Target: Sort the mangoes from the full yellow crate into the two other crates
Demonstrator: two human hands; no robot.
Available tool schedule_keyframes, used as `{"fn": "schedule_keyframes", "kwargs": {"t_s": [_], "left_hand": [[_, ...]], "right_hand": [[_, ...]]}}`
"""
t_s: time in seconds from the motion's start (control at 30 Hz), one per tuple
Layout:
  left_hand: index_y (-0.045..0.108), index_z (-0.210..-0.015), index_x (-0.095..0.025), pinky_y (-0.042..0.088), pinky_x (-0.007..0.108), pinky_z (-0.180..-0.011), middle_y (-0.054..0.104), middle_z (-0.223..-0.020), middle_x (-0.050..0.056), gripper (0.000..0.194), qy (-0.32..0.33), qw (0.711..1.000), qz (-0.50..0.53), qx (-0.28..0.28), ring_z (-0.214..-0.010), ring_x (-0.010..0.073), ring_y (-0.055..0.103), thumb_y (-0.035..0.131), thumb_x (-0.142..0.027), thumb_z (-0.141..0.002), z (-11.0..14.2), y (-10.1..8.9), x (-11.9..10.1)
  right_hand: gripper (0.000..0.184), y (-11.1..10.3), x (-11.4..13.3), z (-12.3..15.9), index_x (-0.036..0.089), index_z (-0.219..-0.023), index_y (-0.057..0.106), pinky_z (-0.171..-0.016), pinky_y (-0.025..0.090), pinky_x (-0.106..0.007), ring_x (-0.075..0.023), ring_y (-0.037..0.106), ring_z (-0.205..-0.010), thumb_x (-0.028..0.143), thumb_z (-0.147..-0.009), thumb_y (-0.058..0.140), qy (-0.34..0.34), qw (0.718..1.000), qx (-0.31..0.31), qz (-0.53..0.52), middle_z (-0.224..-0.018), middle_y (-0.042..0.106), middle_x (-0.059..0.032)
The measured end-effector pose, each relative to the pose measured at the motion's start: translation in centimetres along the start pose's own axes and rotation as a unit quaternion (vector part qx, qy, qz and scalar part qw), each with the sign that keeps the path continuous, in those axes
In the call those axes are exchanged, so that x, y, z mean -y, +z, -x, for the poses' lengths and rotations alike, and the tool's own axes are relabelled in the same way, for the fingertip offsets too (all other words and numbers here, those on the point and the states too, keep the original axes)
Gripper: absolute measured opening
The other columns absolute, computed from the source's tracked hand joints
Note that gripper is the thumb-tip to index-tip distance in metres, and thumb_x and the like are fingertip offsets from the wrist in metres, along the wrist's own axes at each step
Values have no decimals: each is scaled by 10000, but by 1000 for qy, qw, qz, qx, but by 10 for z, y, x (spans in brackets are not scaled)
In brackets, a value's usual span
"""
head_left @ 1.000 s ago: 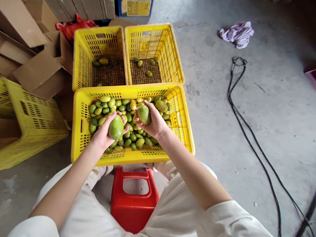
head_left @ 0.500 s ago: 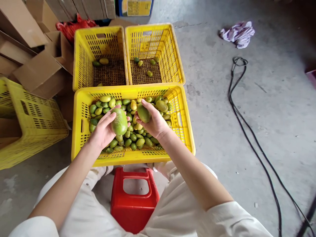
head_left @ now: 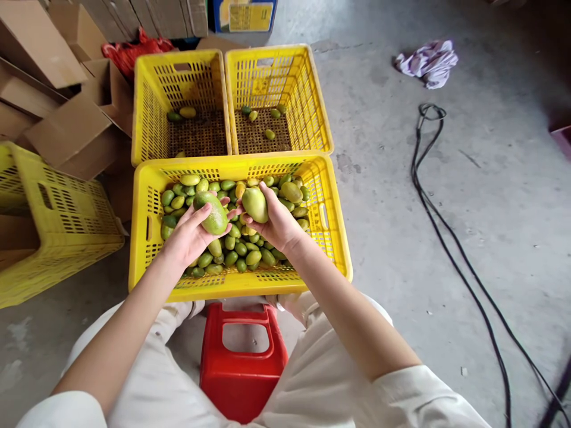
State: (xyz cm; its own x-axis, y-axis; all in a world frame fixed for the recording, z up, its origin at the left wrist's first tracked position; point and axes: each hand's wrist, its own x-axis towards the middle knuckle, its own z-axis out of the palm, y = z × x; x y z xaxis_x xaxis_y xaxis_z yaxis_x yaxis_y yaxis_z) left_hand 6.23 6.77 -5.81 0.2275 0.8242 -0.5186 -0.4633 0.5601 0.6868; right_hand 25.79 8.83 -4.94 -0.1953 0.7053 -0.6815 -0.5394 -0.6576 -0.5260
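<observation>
My left hand holds a green mango, thumb on its near side and fingertips showing past its right side. In my right hand is a second, paler green mango, gripped between thumb and fingers. Both hands are above a yellow plastic crate, the two mangoes a short way apart. Many green and yellowish mangoes fill the crate's floor beneath; some are hidden by my hands.
Behind stand two more yellow crates, a left one and a right one, each with a few mangoes. Another yellow crate and cardboard boxes lie left. A red stool is between my legs. A black cable and cloth lie right.
Both mangoes have been turned in my hands, and the right one now shows a paler side. The left mango has tilted. The hands stay nearly in place.
</observation>
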Motion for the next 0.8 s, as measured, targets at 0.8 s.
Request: {"fn": "schedule_keyframes", "kwargs": {"t_s": [0.8], "left_hand": [[740, -1182, -229, 695, 520, -1015, 819, -1161, 135, 377, -24, 999, -17, 22, -1305, 400, 765, 791, -481, -905, -6, 0, -3]], "right_hand": [[417, -3, 5, 2, 243, -904, 638, -454, 403, -205, -116, 512, -588, 627, -958, 792, 7, 1000, 28, -13, -817, 673, -19]]}}
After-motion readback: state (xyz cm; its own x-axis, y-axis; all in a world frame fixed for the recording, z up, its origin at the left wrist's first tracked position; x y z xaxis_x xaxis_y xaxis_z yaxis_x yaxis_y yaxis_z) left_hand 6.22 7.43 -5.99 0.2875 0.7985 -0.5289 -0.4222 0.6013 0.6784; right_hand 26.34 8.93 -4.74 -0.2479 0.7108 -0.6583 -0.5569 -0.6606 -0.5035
